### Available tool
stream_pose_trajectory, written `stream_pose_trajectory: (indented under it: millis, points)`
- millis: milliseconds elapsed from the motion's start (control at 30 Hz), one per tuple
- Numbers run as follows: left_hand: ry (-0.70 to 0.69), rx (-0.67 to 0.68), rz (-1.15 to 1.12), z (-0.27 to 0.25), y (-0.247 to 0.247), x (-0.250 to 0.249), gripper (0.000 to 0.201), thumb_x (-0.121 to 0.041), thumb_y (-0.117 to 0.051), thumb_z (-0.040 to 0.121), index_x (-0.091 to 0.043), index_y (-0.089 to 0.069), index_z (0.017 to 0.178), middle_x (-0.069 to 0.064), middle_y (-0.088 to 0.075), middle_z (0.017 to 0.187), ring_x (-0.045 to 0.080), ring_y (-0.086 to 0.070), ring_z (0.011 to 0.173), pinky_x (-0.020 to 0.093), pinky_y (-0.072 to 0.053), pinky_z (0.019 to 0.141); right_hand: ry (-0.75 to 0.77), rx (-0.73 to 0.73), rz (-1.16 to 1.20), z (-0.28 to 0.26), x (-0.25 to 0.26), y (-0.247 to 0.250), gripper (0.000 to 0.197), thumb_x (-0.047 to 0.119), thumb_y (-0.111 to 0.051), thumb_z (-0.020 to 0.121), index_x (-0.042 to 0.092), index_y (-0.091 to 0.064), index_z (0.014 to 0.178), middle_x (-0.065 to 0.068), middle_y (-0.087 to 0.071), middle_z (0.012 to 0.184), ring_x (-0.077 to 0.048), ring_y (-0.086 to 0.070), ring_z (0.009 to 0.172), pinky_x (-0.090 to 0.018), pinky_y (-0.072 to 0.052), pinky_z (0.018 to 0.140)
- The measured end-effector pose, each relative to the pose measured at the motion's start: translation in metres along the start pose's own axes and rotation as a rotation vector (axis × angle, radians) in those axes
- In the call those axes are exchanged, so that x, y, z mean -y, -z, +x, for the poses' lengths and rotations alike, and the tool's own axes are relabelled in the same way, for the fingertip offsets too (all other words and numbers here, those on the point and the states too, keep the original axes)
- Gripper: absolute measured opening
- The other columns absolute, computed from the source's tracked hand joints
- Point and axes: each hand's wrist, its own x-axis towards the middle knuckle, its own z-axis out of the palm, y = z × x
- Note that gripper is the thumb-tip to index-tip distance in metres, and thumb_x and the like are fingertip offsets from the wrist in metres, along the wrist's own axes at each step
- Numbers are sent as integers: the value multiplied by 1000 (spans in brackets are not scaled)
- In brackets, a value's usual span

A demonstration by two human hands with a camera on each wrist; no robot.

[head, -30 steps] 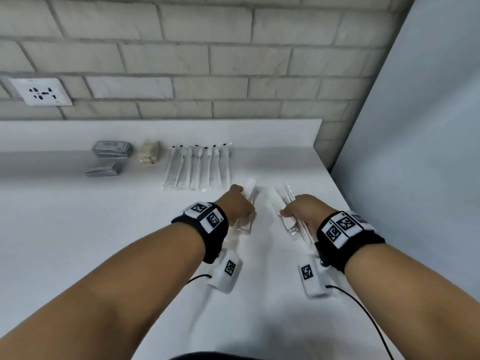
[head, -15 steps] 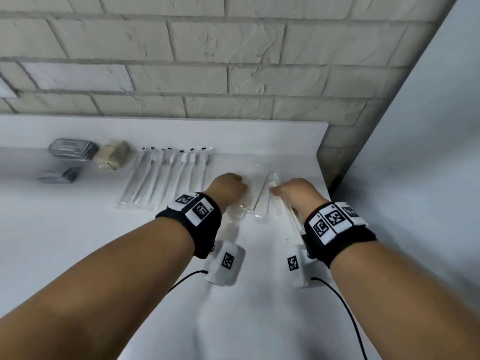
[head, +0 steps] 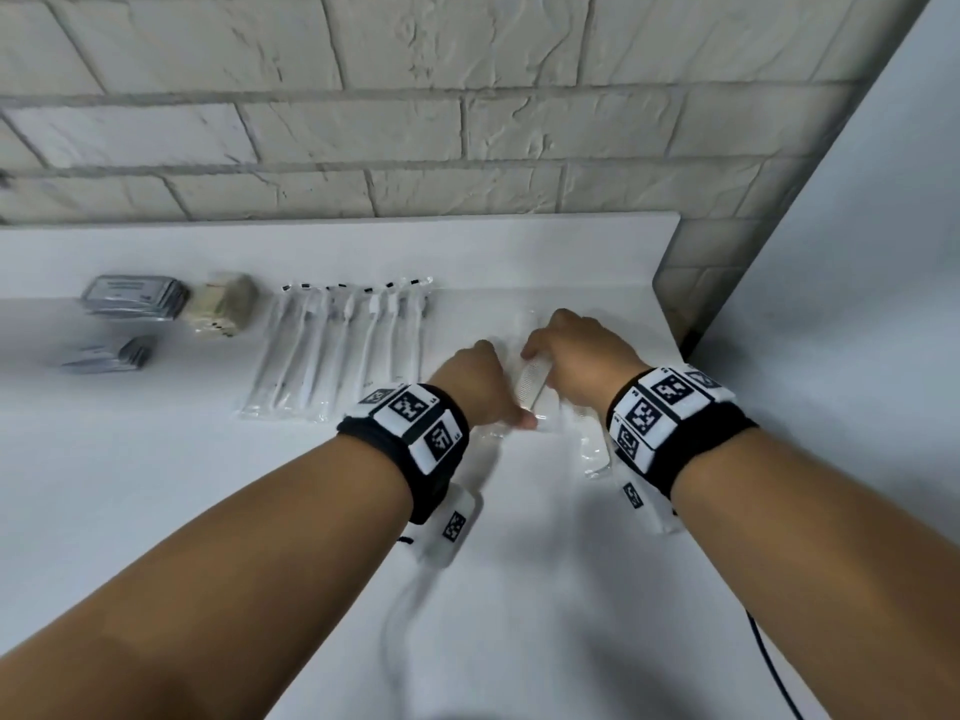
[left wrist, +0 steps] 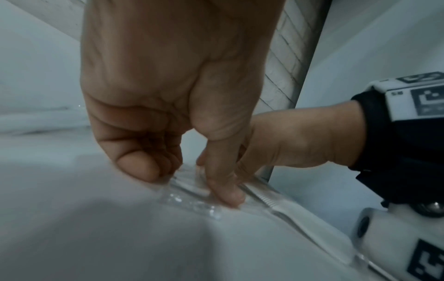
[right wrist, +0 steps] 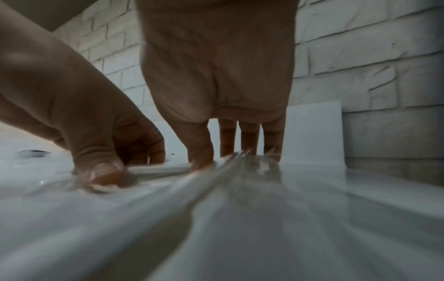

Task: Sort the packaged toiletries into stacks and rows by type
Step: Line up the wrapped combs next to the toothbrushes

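- At the right end of the white counter (head: 156, 485), hard by the brick wall (head: 467, 122), both hands are down on a small cluster of clear-wrapped combs (head: 535, 388).
- The left hand (head: 475, 384) has its fingers curled under and its thumb tip planted on one wrapper's near end; the left wrist view shows the thumb pressing the plastic flat to the counter.
- The right hand (head: 582, 363) sits just beside it, fingers pointing straight down with their tips on the wrappers, as the right wrist view shows; whether it actually pinches one, I cannot tell.
- One more wrapped comb (head: 592, 449) sticks out toward the camera from under the right wrist.
- Left of the hands, a row of wrapped toothbrushes (head: 343, 350) lies side by side, heads toward the wall.
- Further left, a tan packet pile (head: 223, 309), then a grey packet stack (head: 132, 296) at the back and a smaller grey stack (head: 111, 353) nearer.
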Motion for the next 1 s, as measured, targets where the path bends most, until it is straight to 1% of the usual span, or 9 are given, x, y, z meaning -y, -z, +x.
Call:
stream_pose_trajectory:
  millis: [133,233,300,433,567,633,700,800,1000]
  points:
    - [-3,94,53,-1,4,1,40,-42,-80,70,-13,-56,84,0,-60,80,18,-58,78,26,-41,66,-5,-43,-44,-6,-6,-2,25,16,-57,89,30,-62,110,-4,-50,114,-29,-51,106,-40,-47,86]
    - [-21,152,97,-3,6,4,36,-41,-74,78,-14,-53,67,-1,-55,66,18,-55,66,25,-40,60,4,-58,-132,-13,-12,-9,30,26,-58,90,32,-57,119,0,-50,120,-28,-47,110,-41,-41,91]
    - [-19,195,82,-5,10,6,33,-38,-69,83,-9,-59,72,2,-59,67,18,-59,62,25,-46,60,1,-20,-139,-17,-14,-9,40,27,-58,90,34,-53,128,1,-48,124,-28,-44,115,-43,-37,96]
    - [-5,170,-95,-11,29,12,24,-26,-60,92,-4,-64,99,10,-70,91,25,-69,88,32,-58,77,86,-66,-271,-24,-13,-8,34,25,-59,89,31,-58,123,0,-51,121,-28,-45,112,-42,-33,91]
    - [0,37,-223,-13,62,23,15,-15,-56,90,-6,-61,101,8,-72,93,17,-71,81,27,-58,66,208,-117,-472,-30,-8,-7,23,5,-65,66,18,-67,85,0,-63,84,-27,-60,75,-42,-43,73]
    - [-11,4,-269,-14,80,28,15,-10,-57,87,-7,-63,101,9,-72,92,17,-72,80,27,-57,64,242,-164,-484,-29,-6,0,30,-2,-49,54,14,-65,73,-2,-61,69,-26,-59,63,-41,-46,68]
    - [-31,-37,-276,-14,98,33,15,-11,-62,84,-10,-66,98,9,-73,90,18,-71,80,25,-54,62,224,-177,-395,-26,2,14,34,-2,-40,60,9,-65,79,-6,-62,75,-30,-60,74,-41,-42,73]
    - [-77,-153,-334,-11,122,40,14,-11,-70,78,-14,-70,92,7,-71,82,16,-62,70,20,-47,55,93,-176,-178,-21,13,32,23,9,-41,91,9,-58,106,-7,-61,96,-30,-54,97,-37,-35,81]
    - [-74,-365,-524,3,139,43,30,-23,-78,76,-21,-55,95,0,-63,80,17,-58,63,20,-41,43,-23,147,192,-7,35,17,22,28,-30,101,16,-48,107,-3,-52,88,-24,-52,82,-29,-36,68]
